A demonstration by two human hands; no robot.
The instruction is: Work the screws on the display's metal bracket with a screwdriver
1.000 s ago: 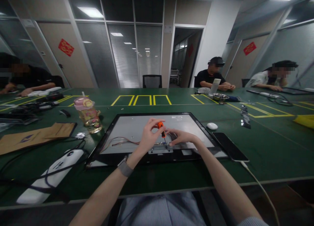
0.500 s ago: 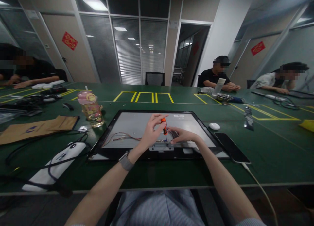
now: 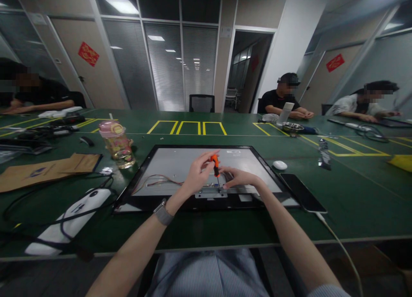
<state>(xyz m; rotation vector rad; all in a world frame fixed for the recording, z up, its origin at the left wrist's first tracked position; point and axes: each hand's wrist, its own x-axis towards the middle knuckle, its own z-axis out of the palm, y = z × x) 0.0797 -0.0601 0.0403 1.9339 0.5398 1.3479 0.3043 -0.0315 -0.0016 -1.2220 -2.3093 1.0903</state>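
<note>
A flat panel with a black frame [image 3: 128,189] and a grey metal back lies on the green table. My left hand [image 3: 198,173] grips an orange and black screwdriver [image 3: 215,165], which stands nearly upright, its tip down at a small metal bracket [image 3: 210,195] on the panel's near edge. My right hand [image 3: 238,177] is beside the shaft, fingers bent close to the tip; whether they pinch anything is too small to tell. Thin coloured wires [image 3: 157,177] run across the panel's left part.
Left of the panel are a pink-lidded bottle [image 3: 117,144], a brown paper bag [image 3: 41,170] and a white power strip [image 3: 71,222] with black cables. A phone [image 3: 302,192] on a charging cable and a white case [image 3: 280,165] lie right. Other people sit across the table.
The whole view has shifted slightly. Both hands keep nearly the same place on the panel, and the screwdriver still stands at the bracket.
</note>
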